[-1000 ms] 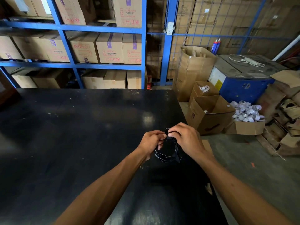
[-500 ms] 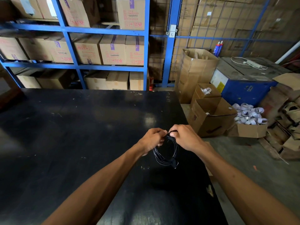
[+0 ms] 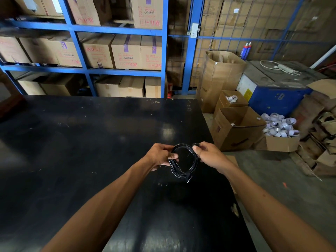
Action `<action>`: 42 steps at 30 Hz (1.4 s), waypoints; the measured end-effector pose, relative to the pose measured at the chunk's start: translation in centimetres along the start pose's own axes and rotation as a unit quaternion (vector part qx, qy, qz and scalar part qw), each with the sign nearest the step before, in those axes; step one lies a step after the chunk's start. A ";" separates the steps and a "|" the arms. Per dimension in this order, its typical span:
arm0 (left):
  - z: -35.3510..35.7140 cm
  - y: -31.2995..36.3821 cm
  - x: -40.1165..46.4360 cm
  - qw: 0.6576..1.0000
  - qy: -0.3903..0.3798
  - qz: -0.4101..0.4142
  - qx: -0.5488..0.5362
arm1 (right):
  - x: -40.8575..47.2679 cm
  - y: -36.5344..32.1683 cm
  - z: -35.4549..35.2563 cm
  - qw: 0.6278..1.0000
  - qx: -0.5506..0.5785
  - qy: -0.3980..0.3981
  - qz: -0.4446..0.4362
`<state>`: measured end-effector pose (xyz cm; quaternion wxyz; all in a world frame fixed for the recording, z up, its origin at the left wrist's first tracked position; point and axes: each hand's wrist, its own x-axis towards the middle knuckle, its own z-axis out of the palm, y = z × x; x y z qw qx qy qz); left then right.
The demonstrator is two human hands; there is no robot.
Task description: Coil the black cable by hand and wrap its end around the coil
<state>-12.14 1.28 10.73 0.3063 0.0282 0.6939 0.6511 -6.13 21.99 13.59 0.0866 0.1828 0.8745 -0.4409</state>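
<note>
The black cable (image 3: 194, 165) is wound into a small round coil, held upright above the black table (image 3: 76, 142) near its right edge. My left hand (image 3: 161, 155) pinches the coil's left side with thumb across the strands. My right hand (image 3: 209, 155) grips the coil's upper right, with a black plug end showing just above its fingertips. Another cable end with a connector hangs from the coil's bottom. The parts of the coil inside both grips are hidden.
Blue shelving (image 3: 163, 51) packed with cardboard boxes stands behind the table. To the right, on the floor, are open cardboard boxes (image 3: 234, 128), a pile of white tape rolls (image 3: 280, 124) and a blue machine (image 3: 280, 95). The table's right edge runs close to my right forearm.
My hands have drawn apart, opening the coil into a wider ring. The right hand shifted to the coil's upper right with the plug end; the view tilted slightly.
</note>
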 end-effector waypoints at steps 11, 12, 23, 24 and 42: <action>-0.5 -3.5 2.5 0.998 0.031 -0.060 -0.002 | 1.8 3.1 2.6 0.993 0.101 -0.014 0.051; -0.5 -3.9 2.8 0.997 0.035 -0.064 0.002 | 2.1 3.5 2.8 0.994 0.097 -0.013 0.052; 0.4 -9.4 8.2 0.980 0.118 -0.146 0.072 | 7.4 7.4 6.6 0.990 0.044 -0.033 0.129; 0.5 -10.0 8.6 0.977 0.125 -0.156 0.080 | 7.9 7.8 7.0 0.989 0.035 -0.039 0.136; -0.1 -13.5 9.7 0.928 0.182 -0.176 0.273 | 10.8 13.9 8.6 0.985 0.010 -0.044 0.165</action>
